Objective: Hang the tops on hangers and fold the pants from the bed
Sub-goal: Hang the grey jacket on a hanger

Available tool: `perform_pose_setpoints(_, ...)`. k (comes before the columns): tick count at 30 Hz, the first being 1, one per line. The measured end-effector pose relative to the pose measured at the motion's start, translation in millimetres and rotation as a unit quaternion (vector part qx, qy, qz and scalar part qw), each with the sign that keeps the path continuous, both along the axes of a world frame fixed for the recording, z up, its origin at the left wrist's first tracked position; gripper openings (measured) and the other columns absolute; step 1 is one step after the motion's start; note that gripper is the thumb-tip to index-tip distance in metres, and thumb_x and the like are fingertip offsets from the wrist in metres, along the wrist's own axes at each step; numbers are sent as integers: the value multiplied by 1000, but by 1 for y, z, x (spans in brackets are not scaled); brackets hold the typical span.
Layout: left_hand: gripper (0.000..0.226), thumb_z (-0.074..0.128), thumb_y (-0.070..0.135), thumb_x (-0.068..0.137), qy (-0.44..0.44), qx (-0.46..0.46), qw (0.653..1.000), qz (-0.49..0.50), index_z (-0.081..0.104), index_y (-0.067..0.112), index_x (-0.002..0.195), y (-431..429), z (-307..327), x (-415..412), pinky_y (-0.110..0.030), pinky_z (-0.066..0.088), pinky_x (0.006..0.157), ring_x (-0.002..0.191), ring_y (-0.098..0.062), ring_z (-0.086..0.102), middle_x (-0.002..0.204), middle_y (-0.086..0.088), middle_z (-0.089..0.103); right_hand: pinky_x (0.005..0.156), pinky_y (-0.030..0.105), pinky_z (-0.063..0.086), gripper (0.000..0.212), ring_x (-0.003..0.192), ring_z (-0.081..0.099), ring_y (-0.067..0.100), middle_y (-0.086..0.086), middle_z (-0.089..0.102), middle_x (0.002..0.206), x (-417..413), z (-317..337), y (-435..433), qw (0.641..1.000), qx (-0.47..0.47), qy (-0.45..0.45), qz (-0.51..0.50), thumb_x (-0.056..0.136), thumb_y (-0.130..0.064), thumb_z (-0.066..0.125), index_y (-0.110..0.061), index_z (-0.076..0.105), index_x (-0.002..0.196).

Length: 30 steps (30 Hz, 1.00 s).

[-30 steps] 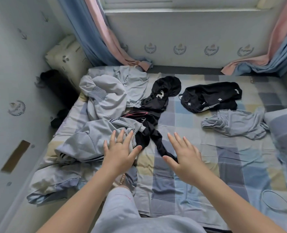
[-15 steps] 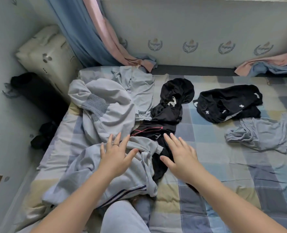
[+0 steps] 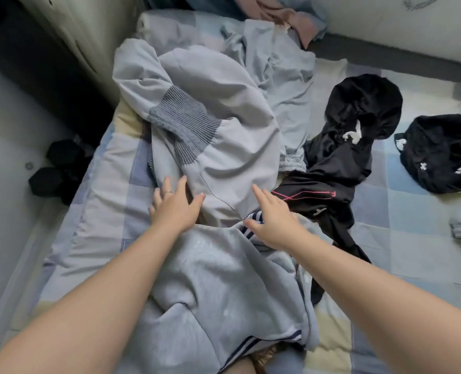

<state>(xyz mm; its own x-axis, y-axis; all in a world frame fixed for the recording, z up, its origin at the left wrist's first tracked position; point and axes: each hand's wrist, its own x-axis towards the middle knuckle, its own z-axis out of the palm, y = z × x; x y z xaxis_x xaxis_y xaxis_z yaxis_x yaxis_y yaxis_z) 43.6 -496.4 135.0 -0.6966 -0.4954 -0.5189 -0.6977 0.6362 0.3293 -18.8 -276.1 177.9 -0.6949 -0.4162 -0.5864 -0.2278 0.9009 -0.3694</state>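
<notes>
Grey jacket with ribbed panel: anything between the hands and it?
Nothing visible. The left hand is open at the near edge of the grey jacket; the right hand is open over the striped sweatshirt lying against that edge.

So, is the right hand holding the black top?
No, the right hand is open, fingers straight, over the grey clothes beside the black top.
</notes>
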Motion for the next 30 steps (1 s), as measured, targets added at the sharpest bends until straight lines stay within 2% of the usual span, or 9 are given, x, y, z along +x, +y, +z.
perform_pose_setpoints(4, 79, 55, 55, 95, 60, 36, 992, 102, 13, 36, 159, -30, -42, -16, -49, 21, 119, 151, -35, 18, 168, -7, -1, 112, 65, 26, 102, 152, 2, 25, -3, -5, 167, -25, -40, -46, 1000, 12, 6, -12, 87, -63, 61, -42, -11, 156)
perform_pose_setpoints(7, 81, 61, 38, 97, 109, 104, 975, 165, 11, 27, 160, -44, -66, -23, -38, 24, 117, 149, -30, 26, 166, -13, 15, 111, 65, 29, 114, 152, 2, 31, 4, -8, 167, -35, -62, -76, 999, 10, 7, -38, 79, -68, 67, -45, -15, 154)
perform_pose_setpoints(11, 76, 61, 17, 96, 133, 154, 962, 181, 19, 18, 159, -43, -80, -28, -24, 31, 104, 141, -28, 40, 159, -8, 37, 110, 57, 36, 118, 141, 34, 40, 15, 28, 157, -39, -90, -106, 996, 1, -3, -93, 75, -70, 69, -41, -12, 155)
perform_pose_setpoints(13, 70, 62, 13, 94, 147, 180, 952, 201, 29, 14, 156, -36, -78, -28, -19, 31, 105, 137, -26, 46, 152, -9, 47, 105, 51, 43, 104, 135, 45, 37, 12, 43, 150, -39, -100, -113, 992, -15, -6, -127, 82, -58, 68, -33, 1, 157)
perform_pose_setpoints(16, 59, 67, 9, 92, 173, 247, 923, 239, 44, 6, 147, -24, -65, -25, -41, 44, 110, 125, -27, 58, 136, -14, 61, 101, 40, 44, 63, 129, 52, 33, 12, 55, 143, -43, -104, -114, 986, -48, -12, -161, 94, -36, 61, -18, 37, 149)
perform_pose_setpoints(19, 40, 64, 2, 93, 179, 301, 903, 247, 56, 4, 132, -8, -44, -16, -50, 52, 99, 109, -31, 67, 116, -17, 70, 86, 33, 51, 34, 91, 59, 19, 6, 65, 106, -47, -95, -114, 939, -165, -127, -273, 97, -46, 58, -18, 61, 117)
perform_pose_setpoints(22, 32, 61, 0, 94, 163, 335, 897, 239, 61, 6, 125, 9, -24, -4, -45, 54, 96, 101, -26, 70, 106, -13, 73, 49, 16, 45, 32, 65, 52, 9, -5, 55, 79, -43, -71, -109, 891, -222, -208, -338, 96, -53, 57, -21, 62, 98)
perform_pose_setpoints(26, 32, 62, 0, 93, 140, 357, 897, 220, 62, 6, 124, 33, 6, 16, -24, 53, 79, 85, -12, 67, 95, -3, 73, 71, 30, 49, 30, 80, 59, 19, 8, 65, 89, -34, -47, -88, 904, -207, -189, -323, 93, -30, 68, -3, 70, 107)
perform_pose_setpoints(30, 35, 62, -2, 93, 130, 376, 889, 225, 58, 2, 128, 59, 41, 35, -39, 53, 94, 100, -25, 69, 110, -16, 73, 55, 28, 35, 27, 61, 45, 16, 4, 52, 67, -22, -16, -52, 924, -179, -115, -317, 96, -30, 64, -6, 70, 85)
